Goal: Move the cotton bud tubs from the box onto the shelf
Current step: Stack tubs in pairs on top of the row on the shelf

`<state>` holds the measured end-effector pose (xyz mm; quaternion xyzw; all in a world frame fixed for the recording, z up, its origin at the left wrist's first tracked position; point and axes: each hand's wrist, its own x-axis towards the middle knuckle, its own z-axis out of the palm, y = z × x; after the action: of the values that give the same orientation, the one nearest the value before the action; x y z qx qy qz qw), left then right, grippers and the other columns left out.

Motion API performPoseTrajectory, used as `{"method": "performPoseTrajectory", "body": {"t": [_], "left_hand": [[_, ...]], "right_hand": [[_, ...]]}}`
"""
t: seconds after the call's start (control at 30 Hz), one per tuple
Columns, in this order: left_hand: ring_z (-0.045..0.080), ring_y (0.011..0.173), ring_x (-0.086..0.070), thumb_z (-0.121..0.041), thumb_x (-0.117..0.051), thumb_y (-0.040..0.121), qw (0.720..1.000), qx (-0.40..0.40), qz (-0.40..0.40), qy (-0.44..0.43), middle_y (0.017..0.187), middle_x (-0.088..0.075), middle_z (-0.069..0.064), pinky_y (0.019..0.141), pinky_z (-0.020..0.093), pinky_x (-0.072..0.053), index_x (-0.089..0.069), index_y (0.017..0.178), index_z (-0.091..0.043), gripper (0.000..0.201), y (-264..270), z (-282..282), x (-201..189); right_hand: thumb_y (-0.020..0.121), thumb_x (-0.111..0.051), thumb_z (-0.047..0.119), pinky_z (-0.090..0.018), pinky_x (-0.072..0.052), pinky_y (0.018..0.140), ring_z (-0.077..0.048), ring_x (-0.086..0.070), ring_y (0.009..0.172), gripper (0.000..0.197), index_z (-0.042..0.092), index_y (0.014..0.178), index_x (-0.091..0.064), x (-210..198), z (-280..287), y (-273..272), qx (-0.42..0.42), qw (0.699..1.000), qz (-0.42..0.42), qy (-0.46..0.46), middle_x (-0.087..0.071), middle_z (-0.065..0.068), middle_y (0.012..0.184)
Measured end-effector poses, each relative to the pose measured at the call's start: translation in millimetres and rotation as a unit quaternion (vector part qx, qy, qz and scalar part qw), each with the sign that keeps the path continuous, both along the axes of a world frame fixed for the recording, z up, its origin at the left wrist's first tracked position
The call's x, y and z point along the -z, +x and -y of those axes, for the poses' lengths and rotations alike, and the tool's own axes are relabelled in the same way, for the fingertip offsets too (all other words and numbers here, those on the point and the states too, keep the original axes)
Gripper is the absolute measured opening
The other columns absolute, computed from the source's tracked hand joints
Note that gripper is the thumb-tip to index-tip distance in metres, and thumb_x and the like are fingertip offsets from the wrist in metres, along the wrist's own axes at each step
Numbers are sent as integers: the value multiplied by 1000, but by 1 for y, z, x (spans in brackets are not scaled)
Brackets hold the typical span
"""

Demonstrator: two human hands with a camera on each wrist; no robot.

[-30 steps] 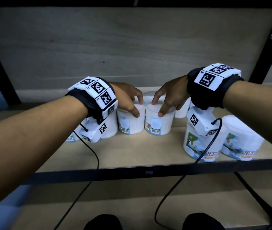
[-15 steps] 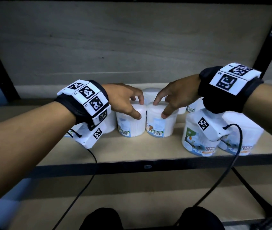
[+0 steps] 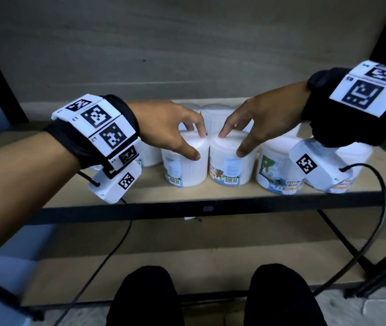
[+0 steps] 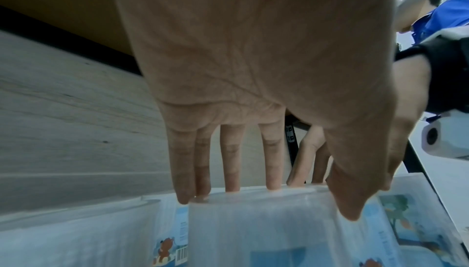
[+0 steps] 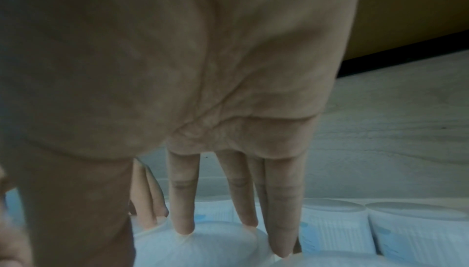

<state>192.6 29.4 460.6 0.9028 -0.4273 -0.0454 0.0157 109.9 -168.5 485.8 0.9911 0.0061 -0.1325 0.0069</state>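
Two white cotton bud tubs stand side by side near the front of the wooden shelf (image 3: 154, 187). My left hand (image 3: 197, 145) grips the left tub (image 3: 182, 170) from above, fingers over its rear rim and thumb on its front. My right hand (image 3: 230, 144) holds the right tub (image 3: 230, 170) the same way. The left wrist view shows my left hand (image 4: 279, 201) with straight fingers behind the tub (image 4: 253, 231) and the thumb in front. In the right wrist view my right hand's fingertips (image 5: 185, 229) press on the lid of its tub (image 5: 215, 247). No box is in view.
More tubs stand on the shelf: one at the right (image 3: 279, 175), one partly hidden by my right wrist camera (image 3: 342, 187), some behind (image 3: 215, 116) and one at the left (image 3: 149, 156). A black front rail (image 3: 210, 209) edges the shelf. Cables hang below.
Both hands have drawn their tubs forward, from mid-shelf to nearly level with the tubs at the right front edge. The grips look the same.
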Motion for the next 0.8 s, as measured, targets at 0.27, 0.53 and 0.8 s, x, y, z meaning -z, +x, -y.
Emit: {"method": "performPoseTrajectory", "body": {"t": [0.27, 0.53, 0.8], "left_hand": [[6, 105, -56, -73, -67, 67, 1000, 8, -7, 6, 122, -56, -26, 93, 30, -45, -53, 111, -57, 49, -15, -5, -2], [6, 119, -52, -71, -67, 70, 1000, -6, -29, 12, 131, -47, -30, 105, 33, -42, -42, 127, -61, 63, -16, -12, -4], [6, 127, -48, -58, -67, 71, 995, 7, -82, 64, 138, -48, -21, 107, 35, -43, -37, 125, -72, 63, -10, -13, -9]], "right_hand": [[74, -75, 58, -33, -45, 105, -13, -60, 114, 52, 50, 123, -60, 2, -6, -14, -21, 1000, 12, 9, -62, 11, 128], [71, -69, 70, -34, -45, 103, -12, -56, 119, 55, 54, 121, -56, -1, -8, -15, -4, 999, 28, 24, -59, 12, 130], [76, -67, 69, -29, -37, 91, -13, -49, 106, 57, 42, 125, -55, 5, -11, -6, 24, 999, 22, -31, -51, 14, 108]]}}
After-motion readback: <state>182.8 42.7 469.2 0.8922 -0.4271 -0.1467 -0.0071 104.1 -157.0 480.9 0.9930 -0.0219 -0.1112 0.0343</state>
